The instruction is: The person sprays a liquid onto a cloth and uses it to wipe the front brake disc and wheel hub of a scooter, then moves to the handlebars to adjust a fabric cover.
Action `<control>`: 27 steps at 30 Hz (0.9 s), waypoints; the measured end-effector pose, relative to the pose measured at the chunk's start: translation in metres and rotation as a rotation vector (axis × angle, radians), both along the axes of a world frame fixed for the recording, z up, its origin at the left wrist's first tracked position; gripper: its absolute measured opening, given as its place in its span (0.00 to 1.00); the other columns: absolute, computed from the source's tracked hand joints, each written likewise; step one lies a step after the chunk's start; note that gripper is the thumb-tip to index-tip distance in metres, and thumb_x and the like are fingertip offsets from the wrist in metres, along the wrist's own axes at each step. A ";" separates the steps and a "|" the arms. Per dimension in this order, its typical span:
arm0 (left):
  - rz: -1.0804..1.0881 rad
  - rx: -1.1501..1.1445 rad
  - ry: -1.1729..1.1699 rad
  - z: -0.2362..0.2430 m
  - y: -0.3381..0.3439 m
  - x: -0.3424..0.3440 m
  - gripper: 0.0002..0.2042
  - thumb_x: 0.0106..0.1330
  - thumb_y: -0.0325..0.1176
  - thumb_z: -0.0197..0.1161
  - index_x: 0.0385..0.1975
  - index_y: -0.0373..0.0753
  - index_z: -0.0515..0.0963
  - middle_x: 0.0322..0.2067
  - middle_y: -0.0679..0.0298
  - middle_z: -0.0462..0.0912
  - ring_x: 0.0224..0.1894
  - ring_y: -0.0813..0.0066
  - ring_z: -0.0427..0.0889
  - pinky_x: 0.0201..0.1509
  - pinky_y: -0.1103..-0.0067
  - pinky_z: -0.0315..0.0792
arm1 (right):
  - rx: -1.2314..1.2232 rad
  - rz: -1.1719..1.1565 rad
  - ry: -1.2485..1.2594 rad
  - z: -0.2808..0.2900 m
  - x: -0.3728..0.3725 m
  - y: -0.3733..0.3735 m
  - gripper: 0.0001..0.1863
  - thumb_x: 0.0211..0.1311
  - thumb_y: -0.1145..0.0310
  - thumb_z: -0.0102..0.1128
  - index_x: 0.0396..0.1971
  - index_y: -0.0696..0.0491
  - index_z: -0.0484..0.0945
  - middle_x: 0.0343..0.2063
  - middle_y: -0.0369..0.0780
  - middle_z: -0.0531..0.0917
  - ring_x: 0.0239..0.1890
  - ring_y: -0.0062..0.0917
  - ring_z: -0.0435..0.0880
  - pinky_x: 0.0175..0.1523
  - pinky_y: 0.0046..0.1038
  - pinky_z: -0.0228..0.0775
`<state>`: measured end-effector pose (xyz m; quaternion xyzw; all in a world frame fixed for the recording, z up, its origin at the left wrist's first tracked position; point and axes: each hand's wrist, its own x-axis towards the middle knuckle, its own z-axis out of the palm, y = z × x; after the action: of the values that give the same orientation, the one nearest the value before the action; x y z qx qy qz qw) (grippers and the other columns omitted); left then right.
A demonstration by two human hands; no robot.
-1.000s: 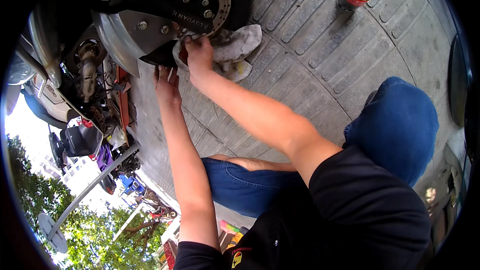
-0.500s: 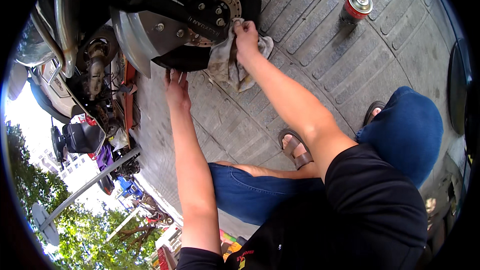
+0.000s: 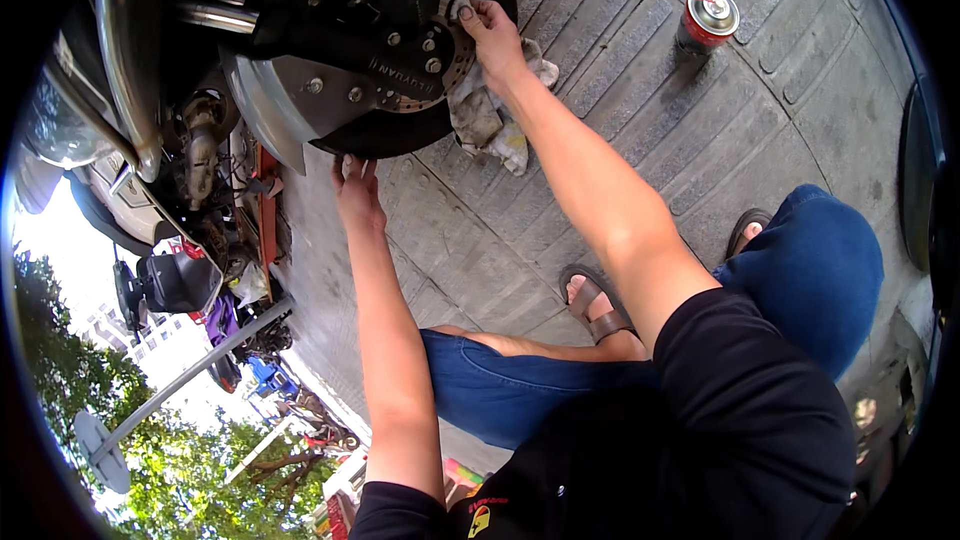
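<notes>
My right hand [image 3: 495, 50] is closed on a stained pale rag [image 3: 490, 125], pressed at the outer rim of the drilled brake disc [image 3: 418, 98] near the caliper; the cloth hangs down beside the black tire. My left hand [image 3: 360, 190] is lower and to the left, fingers apart and slightly bent, fingertips at the lower edge of the tire [image 3: 370, 145]; it holds nothing that I can see. A silver fender piece [image 3: 275, 105] with bolts sits left of the disc.
A spray can [image 3: 707, 30] with a red straw stands upright on the grooved pavement [image 3: 640, 110] at the upper right. Parked scooters [image 3: 160, 285] and a grey pole [image 3: 230, 340] are on the left. My sandaled feet and bent knees are below my arms.
My right hand has moved up and right along the disc with the rag. My left hand remains at the tire's underside. The view has shifted slightly, and my sandals now show.
</notes>
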<state>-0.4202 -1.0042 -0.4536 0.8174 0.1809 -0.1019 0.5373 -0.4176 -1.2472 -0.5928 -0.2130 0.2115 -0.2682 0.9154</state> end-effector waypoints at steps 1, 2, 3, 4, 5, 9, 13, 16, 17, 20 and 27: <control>0.002 0.007 -0.014 -0.001 -0.001 0.000 0.25 0.72 0.43 0.54 0.66 0.50 0.55 0.59 0.62 0.73 0.61 0.64 0.71 0.67 0.64 0.47 | 0.129 -0.035 -0.061 -0.001 0.001 0.004 0.14 0.67 0.67 0.59 0.47 0.57 0.73 0.41 0.34 0.80 0.44 0.17 0.74 0.54 0.21 0.65; 0.030 0.017 0.013 -0.001 -0.002 0.000 0.26 0.72 0.43 0.53 0.66 0.50 0.54 0.59 0.62 0.73 0.61 0.65 0.71 0.67 0.63 0.47 | 0.115 -0.030 -0.044 -0.003 0.001 0.007 0.14 0.70 0.65 0.54 0.48 0.57 0.73 0.44 0.35 0.79 0.45 0.18 0.75 0.55 0.22 0.65; 0.007 0.024 -0.024 -0.002 -0.002 0.000 0.26 0.72 0.43 0.53 0.66 0.50 0.54 0.59 0.62 0.73 0.61 0.65 0.71 0.67 0.63 0.47 | 0.115 -0.032 -0.035 -0.004 0.000 0.011 0.14 0.70 0.65 0.54 0.48 0.57 0.73 0.44 0.35 0.79 0.45 0.18 0.75 0.55 0.22 0.65; 0.003 0.014 -0.007 -0.002 -0.001 0.001 0.25 0.72 0.43 0.53 0.66 0.50 0.54 0.59 0.62 0.73 0.61 0.65 0.71 0.67 0.63 0.47 | 0.204 -0.009 -0.055 -0.003 -0.002 0.016 0.13 0.71 0.64 0.52 0.48 0.56 0.74 0.43 0.34 0.80 0.45 0.17 0.74 0.53 0.22 0.66; 0.032 0.016 0.016 -0.002 -0.001 0.001 0.25 0.72 0.42 0.53 0.66 0.50 0.54 0.59 0.62 0.73 0.61 0.65 0.71 0.67 0.63 0.47 | 0.328 0.023 -0.003 -0.003 -0.004 0.022 0.13 0.72 0.63 0.51 0.48 0.55 0.74 0.43 0.33 0.80 0.45 0.16 0.73 0.52 0.23 0.66; 0.033 0.045 0.019 -0.002 0.003 0.004 0.24 0.72 0.42 0.53 0.65 0.51 0.55 0.59 0.61 0.73 0.61 0.64 0.72 0.66 0.64 0.48 | 0.994 -0.010 -0.035 0.003 -0.019 0.064 0.14 0.73 0.65 0.46 0.53 0.52 0.72 0.51 0.35 0.79 0.54 0.26 0.75 0.60 0.30 0.66; 0.013 0.038 0.046 0.001 0.008 0.007 0.23 0.73 0.42 0.52 0.65 0.51 0.56 0.58 0.61 0.73 0.60 0.64 0.73 0.65 0.65 0.50 | 1.042 0.066 -0.103 -0.002 -0.021 0.070 0.19 0.74 0.60 0.42 0.57 0.51 0.69 0.57 0.37 0.76 0.60 0.32 0.73 0.67 0.39 0.59; 0.006 -0.007 0.075 0.005 0.008 0.009 0.23 0.73 0.43 0.52 0.64 0.49 0.57 0.58 0.62 0.73 0.59 0.65 0.73 0.65 0.64 0.50 | 1.014 0.188 -0.151 -0.007 -0.014 0.032 0.19 0.73 0.59 0.40 0.56 0.52 0.71 0.56 0.40 0.76 0.59 0.33 0.73 0.66 0.40 0.62; 0.030 -0.014 0.139 0.007 0.006 0.009 0.24 0.73 0.43 0.52 0.65 0.49 0.56 0.57 0.61 0.73 0.59 0.65 0.74 0.65 0.65 0.51 | 0.994 0.249 -0.095 -0.007 -0.014 0.020 0.19 0.73 0.60 0.41 0.56 0.53 0.71 0.56 0.41 0.77 0.58 0.34 0.74 0.65 0.40 0.63; 0.077 0.065 0.179 0.019 -0.009 0.000 0.26 0.71 0.45 0.53 0.66 0.48 0.56 0.57 0.61 0.73 0.57 0.66 0.75 0.65 0.67 0.53 | 0.491 0.308 -0.095 -0.010 0.001 -0.025 0.17 0.71 0.64 0.45 0.52 0.56 0.74 0.52 0.41 0.79 0.52 0.29 0.77 0.60 0.35 0.69; -0.273 0.438 -0.553 0.153 -0.086 -0.065 0.16 0.71 0.37 0.54 0.54 0.34 0.73 0.46 0.60 0.80 0.45 0.73 0.79 0.50 0.77 0.73 | 0.295 0.250 0.088 -0.004 0.005 -0.019 0.15 0.69 0.62 0.52 0.44 0.58 0.79 0.39 0.35 0.82 0.41 0.18 0.76 0.48 0.24 0.67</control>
<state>-0.4852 -1.0902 -0.3004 0.9261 -0.0644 0.0931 0.3599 -0.4128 -1.2665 -0.5969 -0.1126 0.2600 -0.1091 0.9528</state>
